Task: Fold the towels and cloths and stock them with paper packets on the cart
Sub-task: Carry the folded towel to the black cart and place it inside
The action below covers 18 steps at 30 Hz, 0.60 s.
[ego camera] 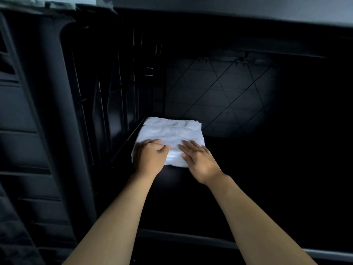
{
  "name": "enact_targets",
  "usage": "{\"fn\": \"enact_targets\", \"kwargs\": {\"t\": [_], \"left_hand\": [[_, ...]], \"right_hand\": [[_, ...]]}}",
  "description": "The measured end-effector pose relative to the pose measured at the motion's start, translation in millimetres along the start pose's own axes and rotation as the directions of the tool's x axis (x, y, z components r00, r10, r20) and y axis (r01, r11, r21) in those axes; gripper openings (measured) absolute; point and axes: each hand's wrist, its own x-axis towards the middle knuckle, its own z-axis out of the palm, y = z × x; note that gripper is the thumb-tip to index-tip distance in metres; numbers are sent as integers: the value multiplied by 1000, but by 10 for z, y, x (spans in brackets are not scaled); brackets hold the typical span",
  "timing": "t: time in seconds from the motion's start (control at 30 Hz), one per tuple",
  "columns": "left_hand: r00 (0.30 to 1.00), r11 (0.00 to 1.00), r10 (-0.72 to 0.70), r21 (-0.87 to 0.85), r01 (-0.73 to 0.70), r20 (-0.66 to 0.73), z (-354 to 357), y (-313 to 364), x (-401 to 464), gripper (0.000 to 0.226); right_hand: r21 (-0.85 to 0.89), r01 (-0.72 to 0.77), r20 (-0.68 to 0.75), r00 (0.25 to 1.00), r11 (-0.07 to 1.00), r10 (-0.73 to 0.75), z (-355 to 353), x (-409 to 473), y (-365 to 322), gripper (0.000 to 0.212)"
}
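Towel (172,133), white, folded to a thick rectangle, lies flat on the dark shelf floor (248,169) of the cart, at the left rear of the compartment. Its left edge runs just beside the ribbed side wall (107,104) at nine o'clock; the back panel (225,96), marked with crossing diagonal lines, stands at twelve o'clock, close behind the towel's far edge.

Left hand (148,158): rests on the towel's near left corner, fingers curled inward with the tips bent against the cloth; whether cloth is caught between them cannot be told.

Right hand (198,159): lies palm down on the towel's near right part, fingers straight, slightly spread, pointing toward eleven o'clock, pressing flat.

Both bare forearms reach in from six o'clock. Lighter front rim (191,237) of the shelf crosses beneath them. Compartment interior dim; the right side is too dark to read.
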Motion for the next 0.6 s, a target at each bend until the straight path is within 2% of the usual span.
{"fn": "enact_targets", "kwargs": {"t": [0.1, 0.23, 0.4, 0.5, 0.57, 0.6], "left_hand": [[999, 1000, -21, 19, 22, -35, -6, -6, -32, 16], [998, 999, -26, 30, 27, -51, 14, 38, -71, 15], [996, 999, -26, 30, 29, -86, 3, 61, -42, 15], [997, 999, -39, 14, 40, -72, 22, 37, -24, 16], [996, 998, -56, 7, 56, -71, 41, 27, -9, 16], [995, 998, -62, 3, 62, -72, 48, 22, -3, 16]], "right_hand": [[-55, -25, -28, 999, 998, 23, -35, -50, -27, 54], [-148, 18, -57, 998, 989, -27, -155, 144, -150, 57], [-162, 64, 148, 988, 985, -40, -207, 774, -336, 62], [-272, 82, 317, 948, 959, 9, -151, 940, -225, 69], [-305, 61, 344, 938, 950, 51, -178, 974, -106, 76], [-334, 53, 343, 937, 941, 69, -185, 998, -37, 70]]}}
